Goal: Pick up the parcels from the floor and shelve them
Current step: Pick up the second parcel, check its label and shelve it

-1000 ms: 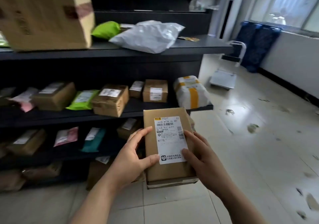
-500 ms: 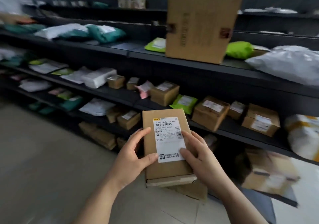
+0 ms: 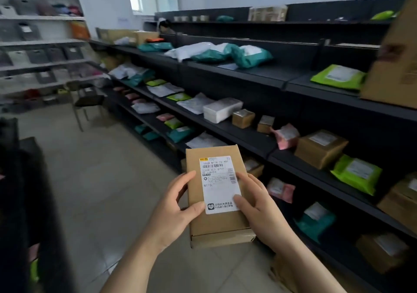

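A small flat cardboard parcel with a white shipping label facing up is held in front of me, low in the middle of the view. My left hand grips its left edge, thumb on top. My right hand grips its right edge, thumb resting on the label. The parcel hangs above the tiled floor, just in front of the long dark shelving unit that runs along the right and carries many boxes and soft mailer bags.
A large cardboard box stands on the upper shelf at far right. A chair stands at the aisle's far end before light shelving with bins. A dark unit borders the left. Tiled floor runs between.
My view has swung left along the shelving, from its right end to its long left stretch. Both hands keep the same hold on the parcel.
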The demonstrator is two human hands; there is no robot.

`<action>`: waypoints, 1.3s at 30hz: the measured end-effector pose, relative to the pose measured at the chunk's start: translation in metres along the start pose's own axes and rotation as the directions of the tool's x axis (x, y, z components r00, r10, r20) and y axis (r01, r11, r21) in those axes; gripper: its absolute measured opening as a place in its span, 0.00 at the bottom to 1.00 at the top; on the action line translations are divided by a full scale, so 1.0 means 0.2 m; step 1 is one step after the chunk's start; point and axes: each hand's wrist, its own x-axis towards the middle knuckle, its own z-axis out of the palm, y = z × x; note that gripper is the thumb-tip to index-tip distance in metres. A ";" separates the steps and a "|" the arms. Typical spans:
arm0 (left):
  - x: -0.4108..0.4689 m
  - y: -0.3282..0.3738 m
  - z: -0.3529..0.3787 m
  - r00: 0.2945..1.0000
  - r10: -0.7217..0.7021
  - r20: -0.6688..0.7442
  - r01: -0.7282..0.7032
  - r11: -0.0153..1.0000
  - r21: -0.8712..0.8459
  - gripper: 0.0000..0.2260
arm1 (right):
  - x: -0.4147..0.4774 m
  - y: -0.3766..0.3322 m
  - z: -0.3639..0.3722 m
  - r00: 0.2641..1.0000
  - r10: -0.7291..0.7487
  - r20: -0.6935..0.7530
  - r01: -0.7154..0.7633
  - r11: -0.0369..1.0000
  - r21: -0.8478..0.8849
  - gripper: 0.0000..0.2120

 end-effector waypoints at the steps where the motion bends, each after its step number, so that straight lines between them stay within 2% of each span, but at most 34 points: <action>1: 0.01 -0.01 -0.05 1.000 -0.006 -0.022 0.006 1.000 -0.002 0.31 | 0.04 -0.02 0.05 1.000 -0.013 0.021 0.013 1.000 0.006 0.24; 7: 0.06 -0.11 -0.33 0.986 -0.055 -0.159 0.053 0.998 -0.018 0.30 | 0.31 -0.07 0.32 0.987 -0.071 0.143 0.067 0.997 0.033 0.24; 15: 0.23 -0.21 -0.57 0.940 -0.099 -0.327 0.120 0.992 0.044 0.30 | 0.70 -0.10 0.59 0.955 -0.109 0.276 0.094 0.993 0.069 0.23; 22: 0.58 -0.24 -0.74 0.906 -0.083 -0.414 0.146 0.981 0.125 0.28 | 1.20 -0.12 0.71 0.902 -0.195 0.385 0.158 0.979 0.127 0.23; 30: 1.03 -0.29 -0.89 0.853 -0.082 -0.516 0.155 0.983 0.099 0.28 | 1.78 -0.13 0.85 0.850 -0.253 0.462 0.223 0.967 0.119 0.24; 39: 1.30 -0.42 -1.12 0.785 -0.134 -0.605 0.218 0.974 0.067 0.29 | 2.17 -0.18 1.12 0.782 -0.258 0.567 0.232 0.965 0.120 0.25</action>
